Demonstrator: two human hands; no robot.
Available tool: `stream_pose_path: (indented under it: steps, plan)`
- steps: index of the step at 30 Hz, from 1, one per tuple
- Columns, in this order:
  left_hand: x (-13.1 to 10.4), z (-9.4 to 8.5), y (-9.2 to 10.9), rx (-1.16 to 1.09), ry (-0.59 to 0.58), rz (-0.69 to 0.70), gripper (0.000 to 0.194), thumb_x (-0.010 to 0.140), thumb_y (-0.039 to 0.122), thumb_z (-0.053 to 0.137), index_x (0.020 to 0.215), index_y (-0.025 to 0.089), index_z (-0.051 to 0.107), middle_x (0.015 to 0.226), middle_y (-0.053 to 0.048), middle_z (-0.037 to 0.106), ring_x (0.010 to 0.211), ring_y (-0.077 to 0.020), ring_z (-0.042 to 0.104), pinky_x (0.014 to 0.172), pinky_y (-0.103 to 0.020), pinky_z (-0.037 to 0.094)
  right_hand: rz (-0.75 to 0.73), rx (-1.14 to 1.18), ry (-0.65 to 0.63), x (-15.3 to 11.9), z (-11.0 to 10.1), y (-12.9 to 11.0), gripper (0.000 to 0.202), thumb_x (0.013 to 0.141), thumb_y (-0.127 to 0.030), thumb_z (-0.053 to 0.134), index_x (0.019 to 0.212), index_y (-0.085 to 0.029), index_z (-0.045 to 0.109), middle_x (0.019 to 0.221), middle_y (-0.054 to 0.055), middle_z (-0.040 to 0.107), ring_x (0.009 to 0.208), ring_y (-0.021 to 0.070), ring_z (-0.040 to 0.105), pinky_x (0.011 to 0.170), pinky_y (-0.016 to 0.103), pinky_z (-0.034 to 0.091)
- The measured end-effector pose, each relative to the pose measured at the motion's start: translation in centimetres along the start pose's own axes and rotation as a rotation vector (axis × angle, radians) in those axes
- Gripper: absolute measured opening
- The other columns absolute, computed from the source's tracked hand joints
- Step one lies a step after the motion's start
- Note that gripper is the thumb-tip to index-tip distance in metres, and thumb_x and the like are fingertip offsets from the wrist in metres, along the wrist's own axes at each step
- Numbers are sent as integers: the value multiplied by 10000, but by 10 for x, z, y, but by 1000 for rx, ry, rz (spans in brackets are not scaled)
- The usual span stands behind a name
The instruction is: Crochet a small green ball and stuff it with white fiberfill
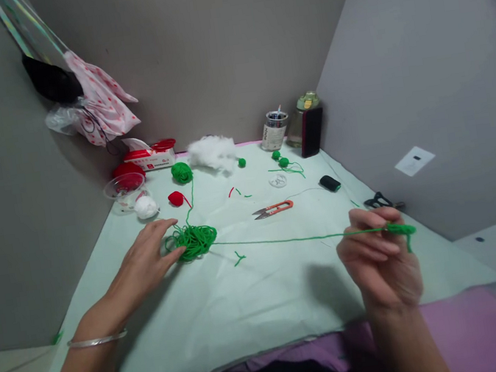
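My left hand (145, 259) rests at the left side of a loose tangle of green yarn (197, 241), thumb and fingers apart and curved around its edge. From that tangle a single green strand (283, 241) runs nearly straight across the table to my right hand (378, 260). Raised at the right, this hand has its fingers closed on a small green yarn piece (400, 228), which sticks out past the fingertips with a short tail hanging down. Another strand links the tangle to a green yarn ball (181, 172) behind it.
Orange-handled thread snips (273, 209) lie mid-table near green yarn scraps (239, 258). At the back are white stuffing (213, 154), a pen tin (275, 130), a bottle (297, 122) and a phone (313, 132). Red yarn (176, 198) and a white ball (146, 207) sit left; black scissors (382, 200) lie right.
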State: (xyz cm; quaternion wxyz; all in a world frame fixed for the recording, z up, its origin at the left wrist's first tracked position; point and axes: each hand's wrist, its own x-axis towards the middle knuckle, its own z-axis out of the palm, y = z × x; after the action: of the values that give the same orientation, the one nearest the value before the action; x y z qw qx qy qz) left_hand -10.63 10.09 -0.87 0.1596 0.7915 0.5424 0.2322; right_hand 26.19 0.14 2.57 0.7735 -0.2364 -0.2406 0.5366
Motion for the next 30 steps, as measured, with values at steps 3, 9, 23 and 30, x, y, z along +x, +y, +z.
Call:
stream_pose_path:
  steps: [3,9,23,30]
  plan:
    - [4,8,7,-26,-57,13,478,950,447,636,1377,235,589,1396,-120,652,1255,-329,627,1047,-473,499,22,64,3,0,1,1,240,728,-218,970,829,-261,757,732,-83,577,392,-9,345,342,89,448]
    - [12,-3,3,-44,-23,12,224,980,389,517,956,234,677,1140,-91,724,1071,-292,653,870,-395,509,44,302,-54,6,-5,-12,175,854,-67,826,867,-212,729,774,-64,681,503,-21,645,462,-8,471]
    - [-2,-60,-44,0,337,-296,240,867,454,653,948,234,701,994,-9,702,998,-302,674,855,-413,501,-414,-838,599,6,2,-54,648,1024,-267,243,485,-71,546,753,-65,543,719,50,770,524,227,144]
    - [4,-20,-6,-210,102,-25,185,883,434,694,959,276,752,1071,-43,745,1060,-294,669,906,-397,519,-382,-521,569,8,8,-45,511,994,-230,364,577,-159,652,718,-74,475,318,-102,389,473,192,68]
